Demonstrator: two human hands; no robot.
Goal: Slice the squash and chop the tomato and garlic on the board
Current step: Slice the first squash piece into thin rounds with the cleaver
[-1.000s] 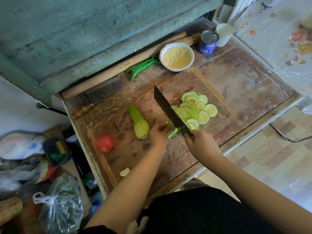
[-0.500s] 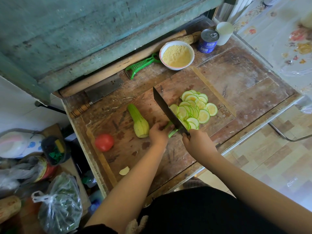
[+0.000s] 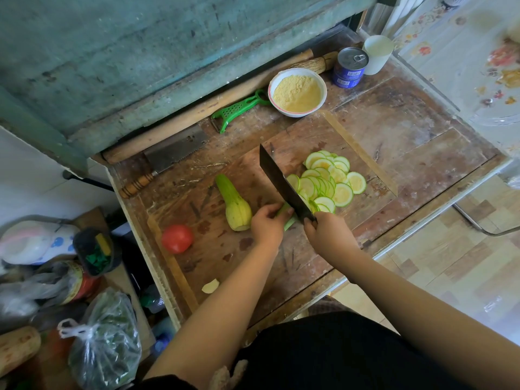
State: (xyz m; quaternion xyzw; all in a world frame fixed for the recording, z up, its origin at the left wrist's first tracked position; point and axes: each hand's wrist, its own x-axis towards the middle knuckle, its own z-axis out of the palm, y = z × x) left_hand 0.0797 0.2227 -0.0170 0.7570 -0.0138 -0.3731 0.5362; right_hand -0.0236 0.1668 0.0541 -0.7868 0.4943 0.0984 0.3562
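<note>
On the worn wooden board [image 3: 253, 263] my left hand [image 3: 267, 225] holds down a short green squash piece [image 3: 289, 220], fingers curled over it. My right hand [image 3: 326, 235] grips the handle of a dark cleaver [image 3: 282, 184], whose blade stands against the squash piece. Several round squash slices [image 3: 329, 178] lie fanned out right of the blade. A pale peeled squash half [image 3: 235, 204] lies left of my left hand. A red tomato [image 3: 177, 238] sits at the board's left. A garlic clove [image 3: 210, 286] lies near the front edge.
At the back are a bowl of yellow powder [image 3: 297, 92], a blue tin [image 3: 349, 67], a white cup [image 3: 377, 53], a green peeler [image 3: 239, 108], a serrated knife [image 3: 168, 159], a long rolling pin [image 3: 202, 108]. Bags and jars [image 3: 70, 291] crowd the lower left.
The cleaver and both hands have shifted slightly left along the squash piece, which is shorter now. The slice pile sits a little closer to the blade.
</note>
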